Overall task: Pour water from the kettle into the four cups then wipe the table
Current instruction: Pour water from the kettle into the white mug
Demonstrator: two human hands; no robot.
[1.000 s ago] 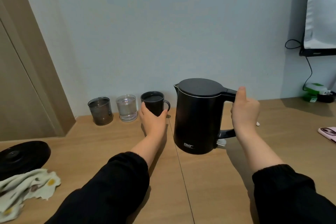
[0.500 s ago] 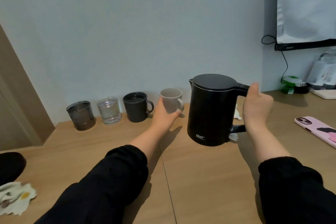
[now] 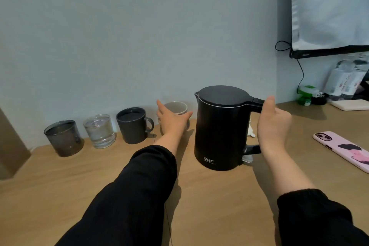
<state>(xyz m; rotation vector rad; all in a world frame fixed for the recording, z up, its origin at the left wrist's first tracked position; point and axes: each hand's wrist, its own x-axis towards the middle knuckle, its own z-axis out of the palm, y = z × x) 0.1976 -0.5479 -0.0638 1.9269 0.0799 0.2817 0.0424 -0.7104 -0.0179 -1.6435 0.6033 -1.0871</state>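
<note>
Gripping matte black kettle (image 3: 219, 128) handle, right hand (image 3: 273, 126), smooth wooden table (image 3: 219, 205)

A single head-worn wide-angle camera looks forward and slightly down across a wooden table (image 3: 209, 195) toward a pale wall (image 3: 139, 36). It sits close, so both sleeved forearms reach in from the bottom edge. A row of cups (image 3: 99, 131) lines the wall at mid-frame; straight edges bow near the borders.

lower half of the grey cup (image 3: 176, 107) hidden behind the left hand (image 3: 171, 122), kettle (image 3: 220, 128) handle mostly covered by the right hand (image 3: 272, 126), pink phone (image 3: 345, 150) and bottles (image 3: 347, 80) cut off at right edge
</note>
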